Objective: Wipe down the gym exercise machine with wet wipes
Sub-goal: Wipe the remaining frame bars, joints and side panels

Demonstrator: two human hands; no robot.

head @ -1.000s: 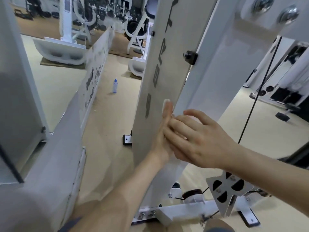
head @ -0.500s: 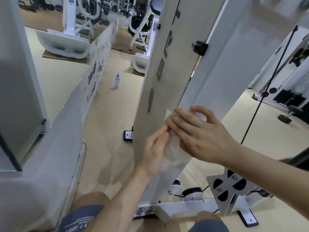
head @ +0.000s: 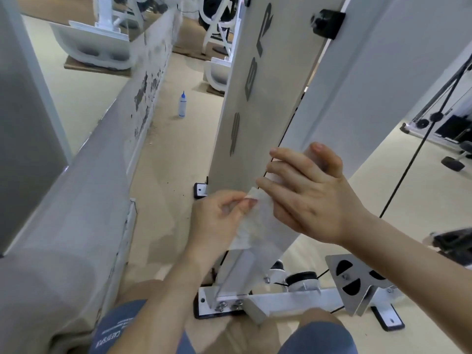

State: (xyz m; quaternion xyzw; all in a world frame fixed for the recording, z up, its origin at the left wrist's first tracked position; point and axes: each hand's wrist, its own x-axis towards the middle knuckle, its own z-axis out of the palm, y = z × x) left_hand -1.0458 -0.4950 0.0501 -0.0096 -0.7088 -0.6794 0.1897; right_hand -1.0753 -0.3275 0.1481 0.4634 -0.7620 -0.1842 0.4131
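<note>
The white exercise machine's slanted side panel [head: 245, 103] with grey lettering rises from a bolted base foot [head: 229, 300]. A crumpled white wet wipe [head: 246, 231] lies against the panel's lower edge. My left hand [head: 217, 223] pinches the wipe's top corner between thumb and fingertips. My right hand [head: 306, 192] rests with straight fingers on the panel edge and the wipe, thumb wrapped behind the white upright [head: 357, 80].
A low peeling white wall [head: 107, 154] runs along the left. A small blue-capped bottle [head: 182, 104] stands on the beige floor. A black cable [head: 419, 146] drops at right beside a perforated metal bracket [head: 355, 279]. My knees are at the bottom.
My left hand went from flat against the panel to pinching the wipe's corner, sliding down. The right hand moved slightly lower along the panel edge. The view tilted downward.
</note>
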